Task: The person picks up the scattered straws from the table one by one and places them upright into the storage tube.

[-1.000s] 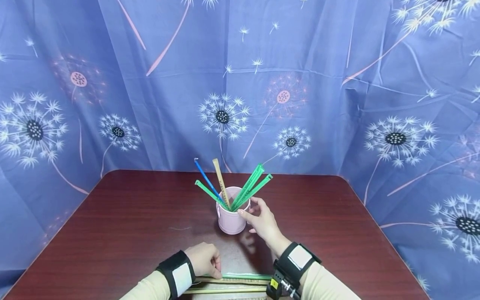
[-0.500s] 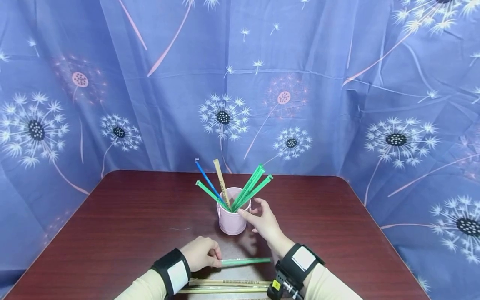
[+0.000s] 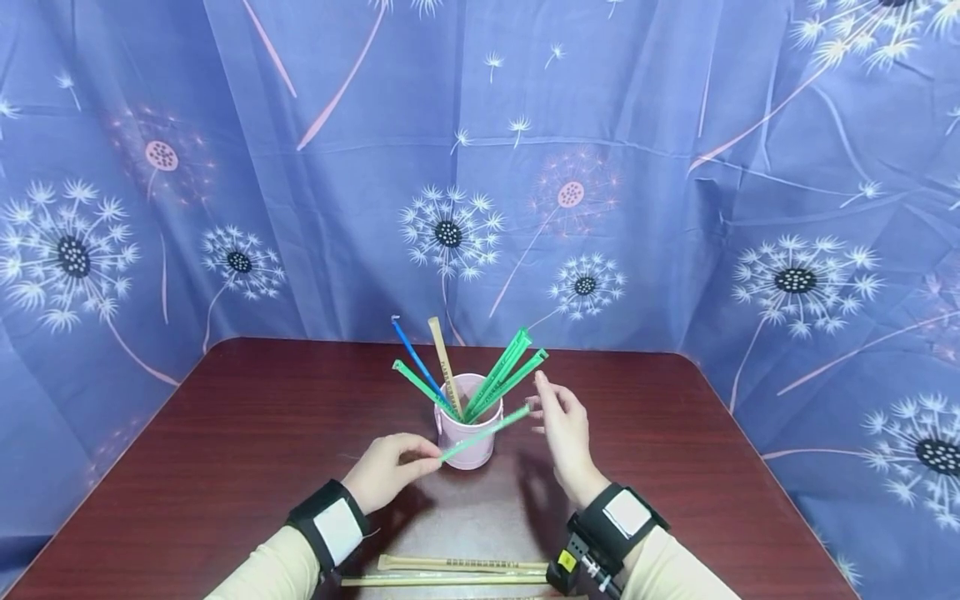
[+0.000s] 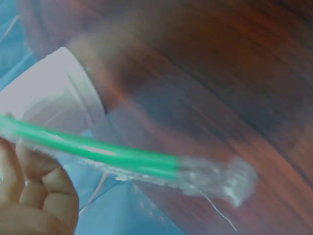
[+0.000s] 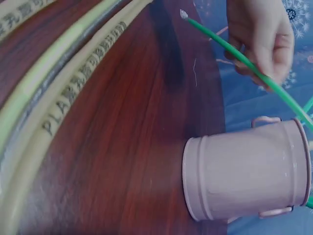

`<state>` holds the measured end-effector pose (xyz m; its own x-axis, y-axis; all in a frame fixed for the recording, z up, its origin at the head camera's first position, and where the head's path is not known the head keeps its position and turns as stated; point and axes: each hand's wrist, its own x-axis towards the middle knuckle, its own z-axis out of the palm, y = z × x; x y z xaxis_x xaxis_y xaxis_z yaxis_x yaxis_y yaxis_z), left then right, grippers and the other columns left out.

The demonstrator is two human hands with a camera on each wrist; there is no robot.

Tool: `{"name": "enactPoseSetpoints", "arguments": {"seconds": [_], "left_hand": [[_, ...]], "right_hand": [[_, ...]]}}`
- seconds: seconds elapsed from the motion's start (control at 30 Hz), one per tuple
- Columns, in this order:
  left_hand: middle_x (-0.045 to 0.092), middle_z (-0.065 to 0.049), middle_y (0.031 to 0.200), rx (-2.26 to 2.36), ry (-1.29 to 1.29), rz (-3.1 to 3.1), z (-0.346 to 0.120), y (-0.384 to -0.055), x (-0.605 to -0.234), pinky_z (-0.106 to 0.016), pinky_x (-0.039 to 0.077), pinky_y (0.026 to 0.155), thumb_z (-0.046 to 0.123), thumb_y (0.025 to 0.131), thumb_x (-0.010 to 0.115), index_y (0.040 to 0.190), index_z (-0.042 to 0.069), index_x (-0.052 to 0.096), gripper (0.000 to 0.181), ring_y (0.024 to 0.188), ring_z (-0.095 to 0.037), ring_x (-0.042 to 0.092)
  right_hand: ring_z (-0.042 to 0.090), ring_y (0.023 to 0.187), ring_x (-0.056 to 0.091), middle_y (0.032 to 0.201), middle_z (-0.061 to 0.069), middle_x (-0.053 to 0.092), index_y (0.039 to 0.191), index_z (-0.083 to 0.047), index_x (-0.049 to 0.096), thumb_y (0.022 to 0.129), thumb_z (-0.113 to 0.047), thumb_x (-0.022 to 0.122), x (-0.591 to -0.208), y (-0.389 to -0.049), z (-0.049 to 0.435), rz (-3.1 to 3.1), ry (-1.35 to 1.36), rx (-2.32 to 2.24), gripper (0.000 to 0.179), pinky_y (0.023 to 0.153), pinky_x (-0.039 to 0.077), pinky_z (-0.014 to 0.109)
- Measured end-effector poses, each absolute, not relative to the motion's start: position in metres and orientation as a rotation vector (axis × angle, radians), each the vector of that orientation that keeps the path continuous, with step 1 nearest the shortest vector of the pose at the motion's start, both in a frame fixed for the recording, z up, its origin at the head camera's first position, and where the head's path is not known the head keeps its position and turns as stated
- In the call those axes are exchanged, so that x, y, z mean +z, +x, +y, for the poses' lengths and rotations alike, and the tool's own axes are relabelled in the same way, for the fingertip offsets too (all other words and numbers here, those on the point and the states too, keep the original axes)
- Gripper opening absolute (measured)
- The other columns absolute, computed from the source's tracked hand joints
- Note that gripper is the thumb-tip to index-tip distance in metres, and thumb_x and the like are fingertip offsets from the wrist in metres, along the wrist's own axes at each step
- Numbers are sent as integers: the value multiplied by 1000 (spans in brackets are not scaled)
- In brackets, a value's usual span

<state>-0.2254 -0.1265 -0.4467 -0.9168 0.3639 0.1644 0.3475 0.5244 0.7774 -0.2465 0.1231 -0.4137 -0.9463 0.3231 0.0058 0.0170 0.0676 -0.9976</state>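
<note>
My left hand [image 3: 393,471] pinches a green drinking straw [image 3: 487,433] in a clear wrapper, holding it at a slant before the pink bucket [image 3: 467,450]. In the left wrist view the crinkled wrapper end [image 4: 234,181] sticks out past the fingers. My right hand [image 3: 566,429] is raised to the right of the bucket, fingers extended near the straw's far end; whether they touch it I cannot tell. Inside the bucket stand several green straws [image 3: 504,371], a blue straw [image 3: 414,354] and a tan straw [image 3: 442,358], leaning outward.
Several tan and yellowish wrapped straws [image 3: 465,565] lie side by side at the table's near edge, partly out of frame; one bears printed lettering. The reddish-brown table [image 3: 300,400] is backed by a blue dandelion curtain [image 3: 337,208].
My left hand has lifted the green straw off the table and carried it forward and up to the bucket. The right hand has let go of the bucket's rim and shifted rightward.
</note>
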Motion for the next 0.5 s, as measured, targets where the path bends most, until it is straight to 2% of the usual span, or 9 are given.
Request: {"name": "enactPoseSetpoints", "arguments": {"seconds": [0.13,0.27,0.5], "left_hand": [[76,-1,99,1609,458,2680,-117,-225,-439,-24,53,79,22,91,72,103,12,75,16,92,-14,67],[76,-5,97,1834,341,2605,-107,-222,-431,-20,50,71,17,90,73,105,9,75,17,82,-9,64],[75,-7,94,1992,309,2498,-92,-218,-421,-19,47,67,15,89,73,105,7,75,18,80,-7,61]], "right_hand": [[13,71,68,87,5,71,118,3,63,99,-45,56,-411,-241,117,-1889,-274,2204,52,67,61,30],[17,79,71,92,6,74,120,6,59,100,-39,57,-411,-233,107,-1815,-170,2348,50,69,62,33],[17,82,73,99,11,74,123,11,57,96,-21,65,-409,-224,92,-1831,-22,2435,43,74,62,33]]}}
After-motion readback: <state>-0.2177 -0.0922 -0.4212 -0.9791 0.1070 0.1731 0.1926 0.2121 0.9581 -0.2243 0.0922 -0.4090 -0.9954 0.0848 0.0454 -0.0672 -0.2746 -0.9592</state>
